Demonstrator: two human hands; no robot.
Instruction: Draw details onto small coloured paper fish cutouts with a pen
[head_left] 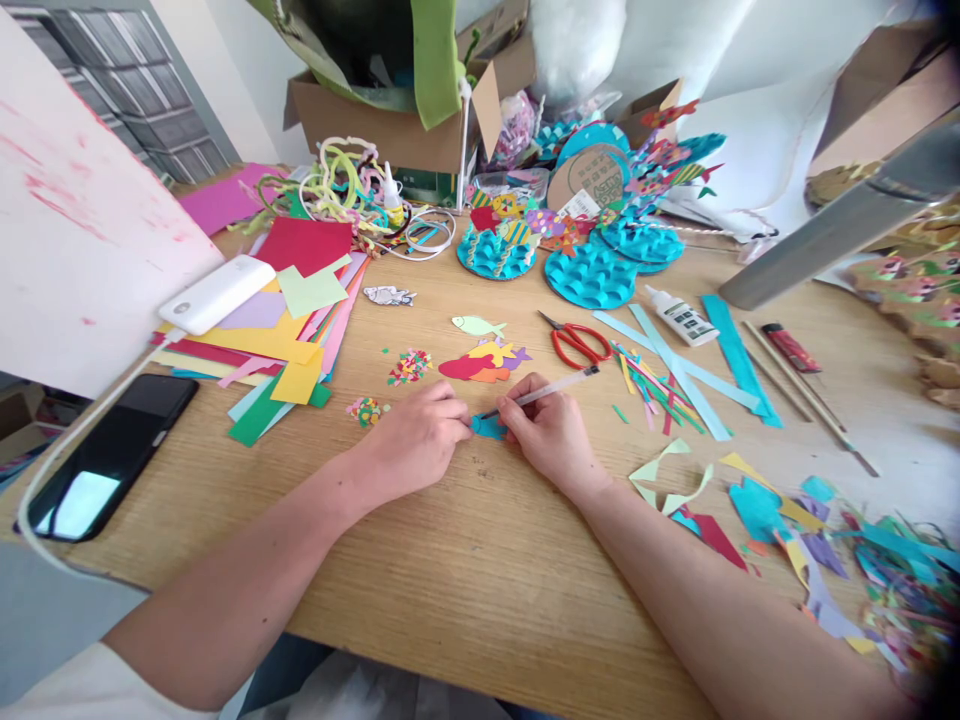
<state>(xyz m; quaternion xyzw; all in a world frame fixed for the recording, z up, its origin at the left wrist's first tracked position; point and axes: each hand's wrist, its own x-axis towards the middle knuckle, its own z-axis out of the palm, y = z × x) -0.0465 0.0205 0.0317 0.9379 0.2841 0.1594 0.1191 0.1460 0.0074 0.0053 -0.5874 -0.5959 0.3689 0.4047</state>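
Observation:
My left hand (417, 436) rests on the wooden table (465, 580) and pinches the left end of a small teal paper cutout (489, 428). My right hand (550, 428) grips a clear-barrelled pen (555, 386), its tip touching the cutout. Just beyond my hands lie several paper fish shapes in red, orange, yellow and purple (484, 362), and a light green paper fish (477, 325). Small heaps of coloured confetti dots (409, 366) sit to the left of them.
Red scissors (576, 342), a glue bottle (681, 316), teal paper strips (679, 365) and scraps (817, 530) lie to the right. A coloured paper stack (289, 330), a white power bank (217, 293) and a phone (112, 455) lie left. Teal paper discs (592, 275) and boxes stand behind.

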